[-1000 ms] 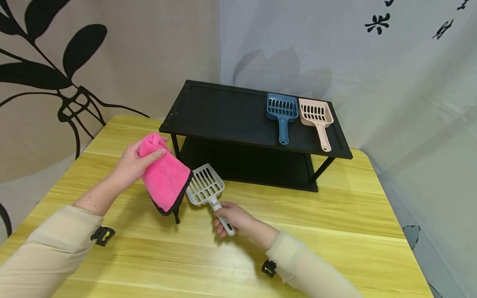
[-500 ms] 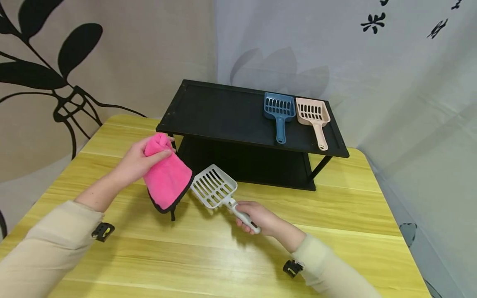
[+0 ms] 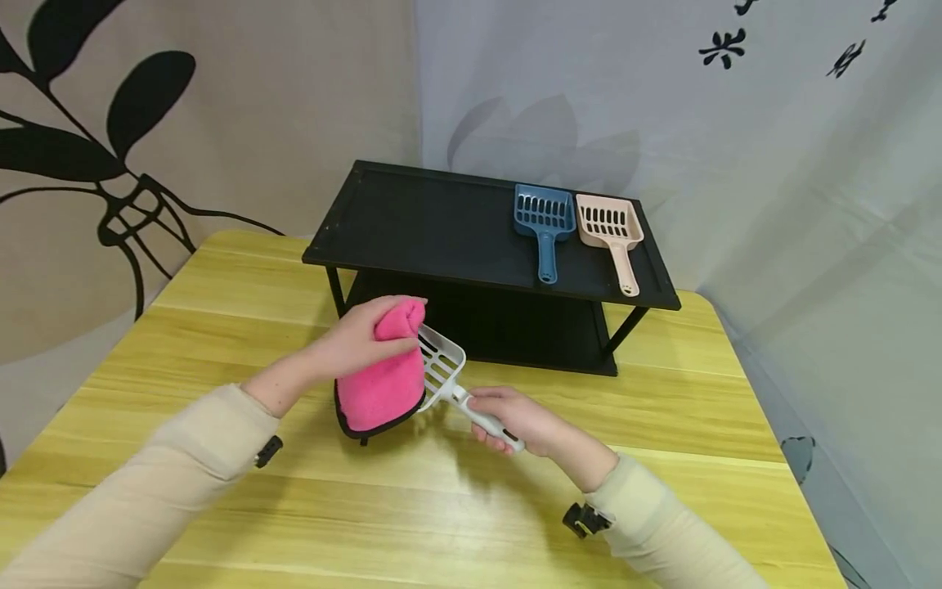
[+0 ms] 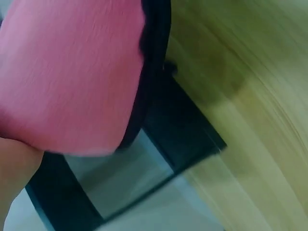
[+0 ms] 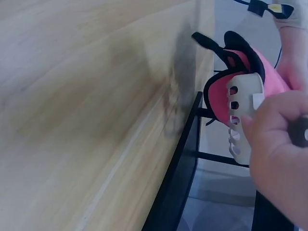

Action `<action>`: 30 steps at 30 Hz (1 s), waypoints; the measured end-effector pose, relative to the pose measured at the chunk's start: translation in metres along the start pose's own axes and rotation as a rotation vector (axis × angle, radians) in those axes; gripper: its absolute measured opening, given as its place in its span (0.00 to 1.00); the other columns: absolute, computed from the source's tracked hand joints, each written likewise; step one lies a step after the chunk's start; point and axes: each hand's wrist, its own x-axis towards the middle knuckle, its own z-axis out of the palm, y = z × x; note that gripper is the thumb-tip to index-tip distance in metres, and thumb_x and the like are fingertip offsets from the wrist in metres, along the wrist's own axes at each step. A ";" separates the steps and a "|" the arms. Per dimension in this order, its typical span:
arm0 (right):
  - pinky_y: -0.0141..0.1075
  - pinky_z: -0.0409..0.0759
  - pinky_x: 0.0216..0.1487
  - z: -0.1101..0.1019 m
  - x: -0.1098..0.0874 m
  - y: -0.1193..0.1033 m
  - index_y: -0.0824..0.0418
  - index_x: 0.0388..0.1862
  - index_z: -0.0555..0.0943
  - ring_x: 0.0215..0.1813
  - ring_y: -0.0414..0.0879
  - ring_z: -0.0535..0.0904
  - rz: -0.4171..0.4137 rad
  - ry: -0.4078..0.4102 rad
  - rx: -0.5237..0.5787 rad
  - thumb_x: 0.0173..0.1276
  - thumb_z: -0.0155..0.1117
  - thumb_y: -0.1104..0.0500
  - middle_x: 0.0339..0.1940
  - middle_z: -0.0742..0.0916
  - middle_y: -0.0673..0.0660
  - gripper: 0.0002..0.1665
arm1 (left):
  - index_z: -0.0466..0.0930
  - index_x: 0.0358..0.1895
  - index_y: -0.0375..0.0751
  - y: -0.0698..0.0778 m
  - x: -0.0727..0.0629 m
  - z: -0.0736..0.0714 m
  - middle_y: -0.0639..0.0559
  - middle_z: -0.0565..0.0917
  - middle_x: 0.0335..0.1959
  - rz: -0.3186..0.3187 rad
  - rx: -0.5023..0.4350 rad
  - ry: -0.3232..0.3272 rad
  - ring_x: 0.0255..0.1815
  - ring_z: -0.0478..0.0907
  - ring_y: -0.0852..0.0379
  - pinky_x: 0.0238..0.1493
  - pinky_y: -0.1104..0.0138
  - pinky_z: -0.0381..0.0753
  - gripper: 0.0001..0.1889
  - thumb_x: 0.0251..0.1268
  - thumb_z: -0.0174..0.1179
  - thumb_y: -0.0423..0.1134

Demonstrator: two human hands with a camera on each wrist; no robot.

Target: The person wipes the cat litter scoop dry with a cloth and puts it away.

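My left hand (image 3: 353,339) grips a bunched pink cloth (image 3: 383,393) with black edging, its lower end hanging down. The cloth overlaps the head of a grey litter scoop (image 3: 444,360) in the head view and hides the left part of its slots. My right hand (image 3: 515,417) holds that scoop by its handle, slotted head pointing up and left, above the table. In the right wrist view the scoop head (image 5: 245,118) stands edge-on right against the cloth (image 5: 219,94). The left wrist view is filled mostly by the cloth (image 4: 72,72).
A black two-tier rack (image 3: 427,221) stands at the back of the wooden table (image 3: 368,523). On its upper shelf, toward the right, lie a blue litter scoop (image 3: 545,217) and a pale pink one (image 3: 611,225). Printed curtains hang behind.
My left hand has moved right and slightly down, bringing the cloth over the grey scoop's head. The right hand moved right with the scoop earlier, then stayed nearly in place.
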 end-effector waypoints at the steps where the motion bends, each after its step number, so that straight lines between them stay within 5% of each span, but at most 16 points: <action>1: 0.25 0.62 0.12 0.000 0.000 0.000 0.75 0.61 0.63 0.11 0.33 0.64 0.000 -0.001 0.006 0.75 0.40 0.56 0.17 0.75 0.47 0.26 | 0.64 0.66 0.43 0.001 0.001 0.005 0.46 0.73 0.57 0.016 0.030 -0.006 0.52 0.72 0.53 0.52 0.61 0.77 0.34 0.57 0.65 0.44; 5: 0.24 0.61 0.12 -0.004 -0.003 -0.001 0.74 0.64 0.61 0.11 0.33 0.63 0.005 0.001 0.042 0.75 0.39 0.57 0.17 0.75 0.47 0.26 | 0.56 0.67 0.41 0.004 0.001 0.017 0.46 0.73 0.56 0.052 0.124 -0.032 0.51 0.74 0.53 0.51 0.59 0.77 0.42 0.51 0.69 0.47; 9: 0.24 0.60 0.12 -0.012 -0.007 -0.002 0.73 0.63 0.59 0.11 0.33 0.63 0.003 -0.001 0.092 0.76 0.36 0.57 0.17 0.74 0.46 0.24 | 0.61 0.61 0.40 0.007 -0.005 0.022 0.48 0.77 0.53 0.111 0.218 -0.066 0.51 0.76 0.54 0.50 0.60 0.78 0.40 0.47 0.71 0.50; 14: 0.23 0.60 0.12 -0.021 -0.010 -0.003 0.68 0.55 0.63 0.11 0.32 0.63 -0.018 -0.037 0.180 0.76 0.35 0.56 0.17 0.74 0.46 0.18 | 0.65 0.65 0.38 0.008 -0.012 0.027 0.46 0.70 0.66 0.278 0.425 -0.204 0.68 0.64 0.46 0.67 0.53 0.65 0.38 0.51 0.68 0.47; 18: 0.21 0.59 0.12 -0.024 -0.012 -0.003 0.64 0.51 0.64 0.12 0.31 0.63 -0.033 -0.089 0.248 0.76 0.34 0.57 0.18 0.74 0.46 0.14 | 0.66 0.65 0.36 0.009 -0.012 0.030 0.44 0.70 0.66 0.393 0.479 -0.263 0.68 0.65 0.44 0.68 0.52 0.63 0.31 0.57 0.63 0.35; 30: 0.20 0.59 0.12 -0.030 -0.021 -0.010 0.65 0.50 0.64 0.12 0.29 0.63 -0.092 -0.164 0.281 0.77 0.33 0.59 0.18 0.73 0.46 0.13 | 0.69 0.64 0.38 0.009 -0.014 0.020 0.47 0.73 0.64 0.376 0.649 -0.320 0.67 0.67 0.45 0.69 0.54 0.63 0.32 0.52 0.56 0.17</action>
